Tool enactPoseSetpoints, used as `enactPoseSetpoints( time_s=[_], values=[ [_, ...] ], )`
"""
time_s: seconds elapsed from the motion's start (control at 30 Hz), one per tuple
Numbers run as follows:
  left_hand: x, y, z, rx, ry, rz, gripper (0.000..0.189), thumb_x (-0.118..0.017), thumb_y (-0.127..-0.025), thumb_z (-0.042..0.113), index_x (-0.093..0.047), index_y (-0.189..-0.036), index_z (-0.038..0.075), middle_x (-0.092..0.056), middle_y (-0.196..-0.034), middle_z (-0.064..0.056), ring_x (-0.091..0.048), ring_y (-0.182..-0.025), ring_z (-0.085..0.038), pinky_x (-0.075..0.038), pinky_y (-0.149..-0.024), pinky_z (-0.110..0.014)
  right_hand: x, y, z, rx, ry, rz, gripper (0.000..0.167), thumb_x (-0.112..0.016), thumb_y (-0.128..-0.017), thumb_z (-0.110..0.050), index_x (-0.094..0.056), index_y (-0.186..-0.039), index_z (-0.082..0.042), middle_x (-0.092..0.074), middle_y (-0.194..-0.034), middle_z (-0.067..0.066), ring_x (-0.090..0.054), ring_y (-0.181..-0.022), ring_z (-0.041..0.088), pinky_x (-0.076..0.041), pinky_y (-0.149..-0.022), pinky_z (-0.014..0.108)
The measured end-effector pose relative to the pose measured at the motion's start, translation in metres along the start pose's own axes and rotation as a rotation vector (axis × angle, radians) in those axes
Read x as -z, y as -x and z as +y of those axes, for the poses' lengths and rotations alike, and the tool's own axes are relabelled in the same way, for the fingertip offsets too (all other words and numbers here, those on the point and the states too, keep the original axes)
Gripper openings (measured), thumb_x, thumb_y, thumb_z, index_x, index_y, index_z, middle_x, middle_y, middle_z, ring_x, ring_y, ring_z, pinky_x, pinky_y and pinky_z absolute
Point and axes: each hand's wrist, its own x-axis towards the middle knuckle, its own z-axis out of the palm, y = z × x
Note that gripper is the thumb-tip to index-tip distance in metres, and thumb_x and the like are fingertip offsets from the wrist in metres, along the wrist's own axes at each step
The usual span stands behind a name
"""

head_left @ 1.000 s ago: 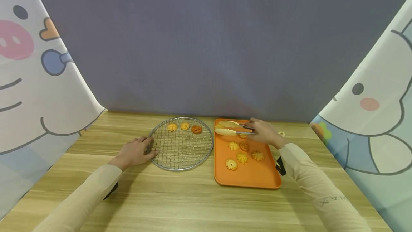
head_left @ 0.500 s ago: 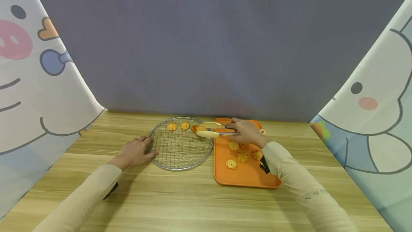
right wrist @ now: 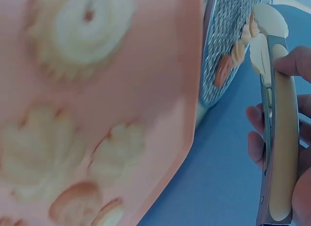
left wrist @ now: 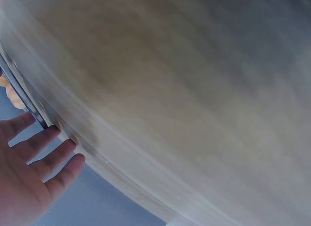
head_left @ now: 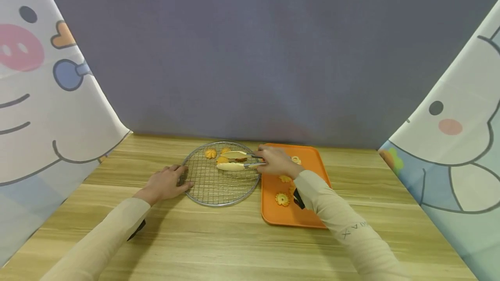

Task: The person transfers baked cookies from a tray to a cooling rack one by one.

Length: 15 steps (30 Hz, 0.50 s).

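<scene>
My right hand (head_left: 275, 159) grips a pair of food tongs (head_left: 232, 167) with cream tips and metal arms, held over the wire rack. Between the tips sits a yellow cookie (head_left: 222, 160). The round wire rack (head_left: 208, 183) bears a swirled cookie (head_left: 210, 153), another yellow cookie (head_left: 225, 149) and a brown cookie (head_left: 241, 159) partly hidden by the tongs. At the rack's left rim rests my left hand (head_left: 167, 182), its fingers spread and nearly straight; the left wrist view shows fingertips right at the metal rim (left wrist: 22, 92).
An orange tray (head_left: 279, 216) stands right of the rack, holding several cookies (head_left: 282, 199), some hidden under my right forearm. A grey partition (head_left: 250, 55) rises behind the wooden table (head_left: 218, 246). Cartoon-printed cloths hang at both sides.
My right hand has moved left with the tongs and the pinched cookie, from above the orange tray to above the rack. The left hand has stayed at the rack's rim.
</scene>
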Motion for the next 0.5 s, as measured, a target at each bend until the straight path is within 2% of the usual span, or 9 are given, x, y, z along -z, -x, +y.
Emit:
enactPoseSetpoints(
  time_s=[0.13, 0.23, 0.37, 0.43, 0.5],
  values=[
    [0.0, 0.0, 0.0, 0.002, -0.002, 0.003, 0.063, -0.054, -0.085, 0.052, -0.048, -0.13, 0.008, -0.05, -0.127, -0.025, -0.049, -0.111, -0.047, -0.042, -0.084, -0.063, -0.004, -0.011, -0.011, 0.005, 0.003, -0.016, 0.05, -0.062, -0.081, -0.024, -0.054, -0.128, -0.01, -0.057, -0.097, 0.007, -0.039, -0.056, 0.008, -0.026, -0.044, 0.02],
    [0.0, 0.0, 0.001, 0.003, -0.005, 0.002, 0.063, -0.054, -0.085, 0.052, -0.048, -0.13, 0.008, -0.05, -0.127, -0.025, -0.048, -0.112, -0.048, -0.042, -0.084, -0.063, -0.008, -0.018, -0.018, -0.005, -0.005, -0.039, 0.053, -0.062, -0.081, -0.024, -0.051, -0.131, -0.011, -0.059, -0.111, 0.01, -0.038, -0.054, 0.007, -0.027, -0.043, 0.019],
    [0.001, 0.001, 0.001, 0.001, -0.007, 0.0, 0.063, -0.054, -0.085, 0.052, -0.048, -0.13, 0.008, -0.05, -0.127, -0.025, -0.049, -0.112, -0.048, -0.042, -0.084, -0.062, -0.013, -0.027, -0.024, 0.004, 0.007, -0.033, 0.05, -0.063, -0.081, -0.026, -0.054, -0.128, -0.012, -0.059, -0.11, 0.01, -0.04, -0.057, 0.008, -0.029, -0.045, 0.02],
    [0.001, 0.001, 0.001, 0.0, -0.007, -0.001, 0.063, -0.054, -0.085, 0.052, -0.048, -0.13, 0.008, -0.051, -0.127, -0.025, -0.049, -0.111, -0.048, -0.042, -0.084, -0.062, -0.015, -0.03, -0.027, 0.017, 0.024, -0.02, 0.047, -0.063, -0.081, -0.026, -0.057, -0.126, -0.012, -0.058, -0.097, 0.006, -0.041, -0.062, 0.009, -0.03, -0.047, 0.02],
    [0.002, 0.001, 0.001, -0.002, -0.007, -0.001, 0.063, -0.054, -0.085, 0.052, -0.049, -0.129, 0.008, -0.051, -0.127, -0.025, -0.049, -0.111, -0.048, -0.042, -0.084, -0.063, -0.018, -0.033, -0.028, 0.02, 0.027, -0.017, 0.047, -0.063, -0.081, -0.027, -0.057, -0.125, -0.012, -0.058, -0.096, 0.005, -0.042, -0.063, 0.009, -0.031, -0.048, 0.02]
  ],
)
